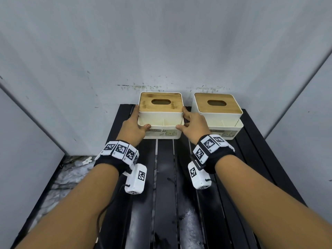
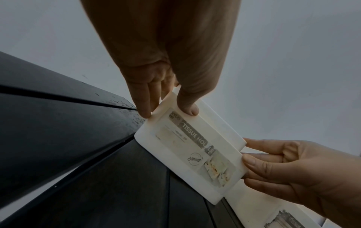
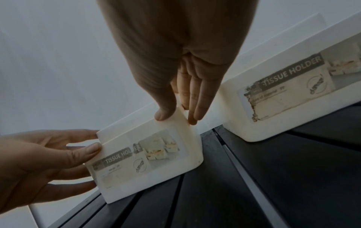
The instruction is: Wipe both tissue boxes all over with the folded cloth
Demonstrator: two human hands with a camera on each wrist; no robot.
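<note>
We see a pale grey wall (image 1: 161,42) closing in on three sides around a black slatted table (image 1: 165,177), and through the gap at the table's left edge a mottled grey floor (image 1: 71,169).

Both tissue boxes stand along the far edge of the table against the wall, near each other but apart. The left tissue box (image 1: 161,121) sits about midway along that edge, the right tissue box (image 1: 218,119) at the far right corner. Each is a cream-white plastic body with rounded corners, a wooden lid with an oval slot, and a lower front tray split by a divider. Each front carries a worn, partly peeled label; on it we can read "TISSUE HOLDER" in white capitals on a grey band, beside a round logo and a small product photo. The finer print below is too blurred to read.

Our left hand (image 1: 133,127) grasps the left end of the left tissue box, thumb on the front rim and fingers along the side. Our right hand (image 1: 193,125) grasps its right end the same way, in the gap between the boxes. Both wrists wear black bands with white square-patterned markers (image 1: 119,150).
</note>
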